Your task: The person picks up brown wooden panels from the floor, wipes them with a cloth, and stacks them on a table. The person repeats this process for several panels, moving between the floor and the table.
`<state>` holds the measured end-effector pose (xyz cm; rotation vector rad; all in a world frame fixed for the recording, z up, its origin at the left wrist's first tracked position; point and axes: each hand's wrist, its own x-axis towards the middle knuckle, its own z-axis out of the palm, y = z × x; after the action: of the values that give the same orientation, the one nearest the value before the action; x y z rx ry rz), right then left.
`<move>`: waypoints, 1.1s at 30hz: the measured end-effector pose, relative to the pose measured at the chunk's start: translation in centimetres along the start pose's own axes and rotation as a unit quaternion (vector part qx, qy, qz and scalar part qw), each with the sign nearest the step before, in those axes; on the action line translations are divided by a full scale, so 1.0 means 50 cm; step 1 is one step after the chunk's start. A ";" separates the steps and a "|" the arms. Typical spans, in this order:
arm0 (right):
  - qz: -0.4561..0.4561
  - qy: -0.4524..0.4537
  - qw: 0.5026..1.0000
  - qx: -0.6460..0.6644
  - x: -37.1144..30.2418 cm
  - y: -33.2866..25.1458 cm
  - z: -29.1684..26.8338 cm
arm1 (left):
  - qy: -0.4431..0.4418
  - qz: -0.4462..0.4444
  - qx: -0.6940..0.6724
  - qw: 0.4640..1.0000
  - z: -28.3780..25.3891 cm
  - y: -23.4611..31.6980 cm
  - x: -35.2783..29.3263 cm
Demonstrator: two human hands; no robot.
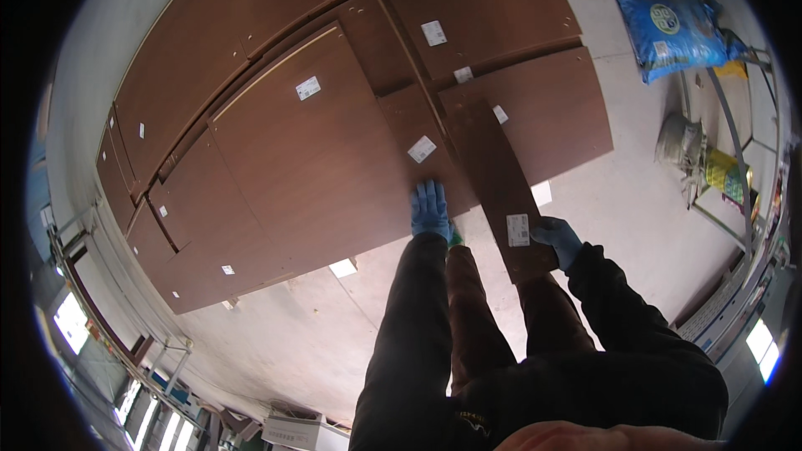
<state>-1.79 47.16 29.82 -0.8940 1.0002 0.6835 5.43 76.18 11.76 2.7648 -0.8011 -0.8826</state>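
Note:
My right hand (560, 240), in a blue glove, grips the near right edge of a narrow dark brown board (493, 169). This board bears a white label (518, 230) near its close end and reaches away over the other panels; its near end is above my leg. In a matching blue glove, my left hand (429, 210) lies with fingers stretched out on a brown panel (403, 124), close to its near edge. Left of that hand spreads a large brown panel (276, 150) with a white label. My right thumb is partly hidden.
More labelled brown panels (493, 0) lie across the far side, some overlapping. On the pale floor (309, 342) at far right rests a blue plastic sack (668, 33), near a metal frame (735, 142) and a yellow-green bag (727, 174). A white box (301, 433) stands at lower left.

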 end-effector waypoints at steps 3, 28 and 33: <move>0.007 0.032 0.999 -0.005 -0.135 0.052 -0.052 | -0.001 0.000 -0.016 1.000 -0.054 0.020 -0.030; -0.223 0.131 0.965 0.049 -0.850 0.350 -0.455 | -0.396 -0.104 -0.771 0.487 -0.348 1.007 -0.440; -0.221 0.257 0.940 -0.052 -1.079 0.381 -0.728 | -0.379 -0.086 -0.756 0.526 -0.269 1.350 -0.464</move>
<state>-53.70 19.87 63.87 -1.3803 1.1703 0.1152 -33.11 30.47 53.00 0.7978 0.3145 -1.6399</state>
